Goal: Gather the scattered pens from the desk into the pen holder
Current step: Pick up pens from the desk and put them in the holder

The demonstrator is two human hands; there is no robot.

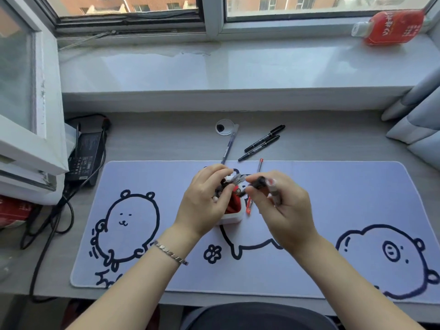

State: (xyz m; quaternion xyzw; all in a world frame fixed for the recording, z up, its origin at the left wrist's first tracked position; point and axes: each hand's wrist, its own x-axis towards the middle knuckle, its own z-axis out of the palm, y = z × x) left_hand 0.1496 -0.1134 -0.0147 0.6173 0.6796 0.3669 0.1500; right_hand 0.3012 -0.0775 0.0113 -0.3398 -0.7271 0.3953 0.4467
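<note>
A white pen holder (230, 219) with a red inside stands on the lilac desk mat (309, 210), mostly hidden behind my hands. My left hand (204, 206) is closed on pens held above the holder's mouth. Just to its right, my right hand (285, 210) grips a dark pen (273, 189) with a red and clear barrel. Two black markers (263, 142) lie side by side on the desk beyond the mat. A grey-blue pen (228, 146) lies to their left. A thin red pen (260, 164) rests on the mat's far edge, and another red pen (248, 206) lies beside the holder.
A black power brick (84, 153) with trailing cables sits at the desk's left end by an open window frame (28, 139). A round cable grommet (224, 126) is at the desk's back. A red drink bottle (390, 27) lies on the windowsill. Grey curtains (416, 120) hang at the right.
</note>
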